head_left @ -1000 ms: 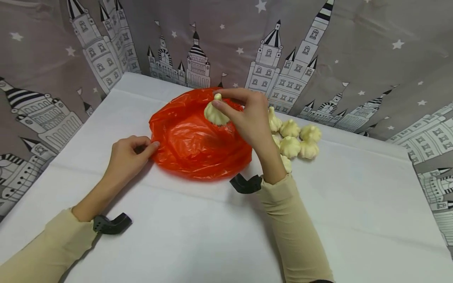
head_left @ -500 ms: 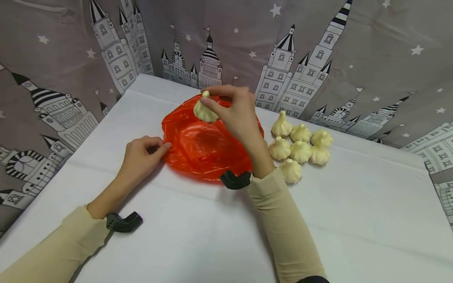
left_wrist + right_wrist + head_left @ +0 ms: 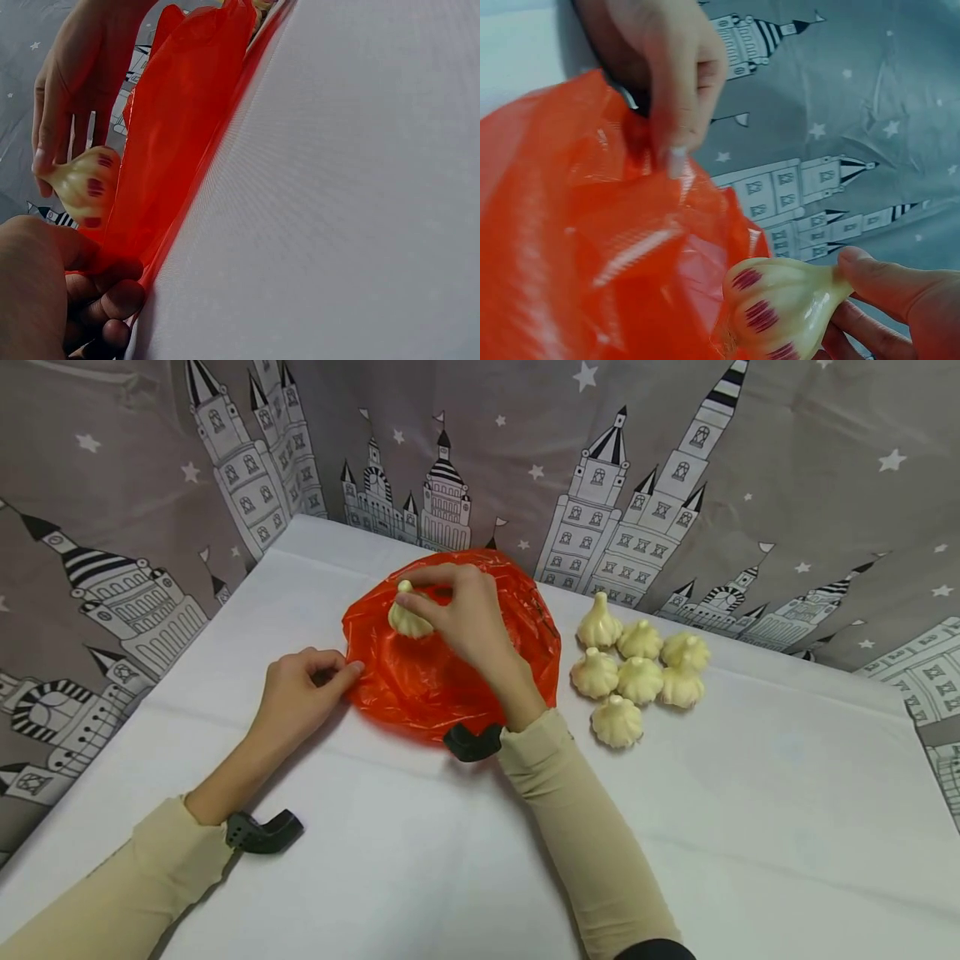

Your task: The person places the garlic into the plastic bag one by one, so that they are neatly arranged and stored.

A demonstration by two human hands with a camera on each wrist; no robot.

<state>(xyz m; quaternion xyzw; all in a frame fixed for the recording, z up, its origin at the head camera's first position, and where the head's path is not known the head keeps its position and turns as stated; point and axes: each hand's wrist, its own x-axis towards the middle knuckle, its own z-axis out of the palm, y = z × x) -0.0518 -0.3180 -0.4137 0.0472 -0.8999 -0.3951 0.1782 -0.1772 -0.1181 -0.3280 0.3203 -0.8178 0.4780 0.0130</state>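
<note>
A red plastic bag [image 3: 442, 685] lies with its mouth spread wide on the table. My left hand [image 3: 303, 693] pinches the bag's left rim between thumb and fingers. Over the bag's mouth, my right hand [image 3: 468, 614] holds a garlic bulb [image 3: 408, 620] by its stem, root end down. Purple streaks mark this bulb in the right wrist view, where its base overlaps the bag [image 3: 630, 262]. To the right of the bag, several more pale garlic bulbs [image 3: 639, 680] stand close together.
The table wears a white cloth [image 3: 787, 793]. Behind it hangs a grey curtain [image 3: 795, 468] printed with castles and stars. Each wrist carries a black camera mount [image 3: 264, 832].
My right hand has carried the garlic bulb leftward from the bag's right side and slightly down over its mouth. The left hand keeps its pinch on the rim. The head view has shifted.
</note>
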